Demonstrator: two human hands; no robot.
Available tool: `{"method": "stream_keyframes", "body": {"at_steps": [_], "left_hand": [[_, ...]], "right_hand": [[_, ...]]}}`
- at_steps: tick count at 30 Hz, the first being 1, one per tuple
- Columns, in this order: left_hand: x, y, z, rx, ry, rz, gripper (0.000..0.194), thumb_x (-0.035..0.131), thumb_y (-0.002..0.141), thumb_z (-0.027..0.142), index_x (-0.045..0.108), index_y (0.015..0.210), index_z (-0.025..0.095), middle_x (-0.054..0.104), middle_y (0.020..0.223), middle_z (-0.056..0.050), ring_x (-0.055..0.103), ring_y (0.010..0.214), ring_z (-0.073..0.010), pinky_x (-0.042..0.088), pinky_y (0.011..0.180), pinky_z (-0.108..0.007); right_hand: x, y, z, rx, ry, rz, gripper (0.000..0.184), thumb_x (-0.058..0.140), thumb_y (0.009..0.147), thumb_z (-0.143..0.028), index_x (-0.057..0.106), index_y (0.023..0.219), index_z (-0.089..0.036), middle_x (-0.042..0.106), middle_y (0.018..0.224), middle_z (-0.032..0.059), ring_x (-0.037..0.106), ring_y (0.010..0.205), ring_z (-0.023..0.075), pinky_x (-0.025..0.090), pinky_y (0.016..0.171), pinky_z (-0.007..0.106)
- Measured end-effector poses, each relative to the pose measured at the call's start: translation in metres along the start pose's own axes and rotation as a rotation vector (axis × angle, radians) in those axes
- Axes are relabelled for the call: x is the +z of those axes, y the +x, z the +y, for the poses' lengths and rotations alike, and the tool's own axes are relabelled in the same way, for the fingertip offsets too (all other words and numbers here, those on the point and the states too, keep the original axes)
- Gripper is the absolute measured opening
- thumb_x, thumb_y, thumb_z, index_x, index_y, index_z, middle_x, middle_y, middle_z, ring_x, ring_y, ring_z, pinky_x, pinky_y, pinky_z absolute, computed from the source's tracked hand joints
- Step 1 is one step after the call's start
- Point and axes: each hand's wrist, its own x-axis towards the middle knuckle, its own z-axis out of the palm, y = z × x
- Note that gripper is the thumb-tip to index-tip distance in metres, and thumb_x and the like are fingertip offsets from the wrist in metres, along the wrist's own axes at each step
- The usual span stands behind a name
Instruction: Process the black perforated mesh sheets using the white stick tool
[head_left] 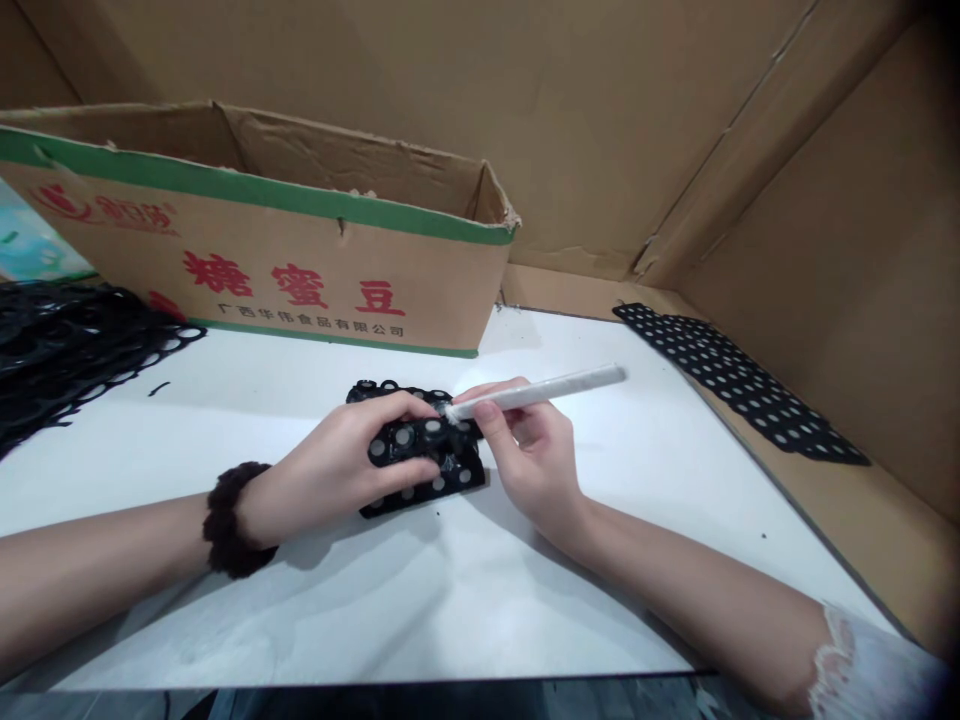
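Observation:
A black sheet with rows of pale round dots [403, 437] lies on the white table in front of me, its surface bent up between my hands. My left hand [337, 455], with a dark fuzzy band on the wrist, grips the sheet from the left, thumb and fingers closed on it. My right hand [536, 450] holds a white pen-like stick [562, 386], wrapped in whitish material, between thumb and fingers. The stick slants up to the right, and its lower end meets the sheet close to my left fingertips. What the tip looks like is hard to make out.
Behind the sheet stands an open cardboard box [337, 270] with a green rim and red lettering. Black cut-out scrap sheets [67, 350] are heaped at the left. Several flat black dotted sheets [739, 385] lie along the right edge. Cardboard walls [600, 130] enclose the back and right.

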Motion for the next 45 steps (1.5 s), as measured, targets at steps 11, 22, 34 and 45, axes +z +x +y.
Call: {"method": "stream_keyframes", "body": {"at_steps": [11,22,34,45], "left_hand": [[0.0003,-0.0007,-0.0012,0.039,0.012,0.062,0.019,0.056,0.085,0.038,0.058,0.098,0.023,0.065,0.095,0.002,0.059,0.087,-0.0147,0.044,0.077,-0.023],[0.0022,-0.0043,-0.0013,0.026,0.076,0.122,0.013,0.059,0.082,0.035,0.060,0.088,0.022,0.066,0.083,0.004,0.058,0.073,-0.0125,0.044,0.068,-0.022],[-0.0039,-0.0008,0.0026,0.040,0.097,0.039,0.012,0.058,0.082,0.034,0.061,0.084,0.023,0.064,0.075,0.007,0.057,0.066,-0.0095,0.041,0.060,-0.019],[-0.0033,-0.0010,-0.0010,0.056,0.140,0.040,0.012,0.057,0.082,0.033,0.060,0.084,0.022,0.064,0.074,0.007,0.056,0.064,-0.0093,0.040,0.058,-0.018]], "right_hand": [[-0.0001,-0.0038,-0.0024,-0.041,0.014,0.000,0.012,0.052,0.090,-0.022,0.064,0.086,-0.020,0.066,0.088,0.0048,0.065,0.084,0.0154,0.056,0.070,0.028],[-0.0003,-0.0041,0.0008,-0.103,-0.018,-0.052,0.011,0.052,0.089,-0.019,0.063,0.085,-0.021,0.067,0.089,0.0050,0.064,0.086,0.0163,0.056,0.070,0.030],[-0.0005,-0.0038,0.0002,-0.101,-0.004,-0.088,0.013,0.051,0.089,-0.019,0.063,0.083,-0.020,0.066,0.086,0.0046,0.063,0.082,0.0150,0.055,0.065,0.028],[-0.0007,-0.0011,-0.0046,-0.104,-0.066,-0.141,0.014,0.050,0.088,-0.017,0.063,0.081,-0.017,0.065,0.084,0.0059,0.063,0.079,0.0139,0.055,0.061,0.024]]}}
